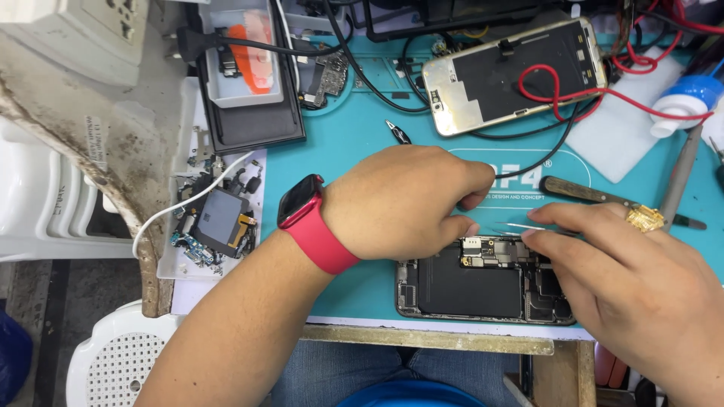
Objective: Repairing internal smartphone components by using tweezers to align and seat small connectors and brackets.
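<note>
Teal work mat (354, 143) on a worn wooden bench (430, 339)

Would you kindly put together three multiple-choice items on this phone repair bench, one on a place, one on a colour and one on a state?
1. Where does the opened phone under the hands lie?
A. at the near edge of the teal mat
B. inside the black tray
C. on the white chair

2. What colour is the watch on the left hand?
A. blue
B. red
C. green

3. What state is the phone in?
A. closed, screen lit
B. sealed in a box
C. back open, inner parts showing

Answers:
1. A, since it rests on the mat beside the table's front edge.
2. B, since case and strap are both red.
3. C, since the battery and boards are bare, with the right hand holding tweezers over them.
</note>
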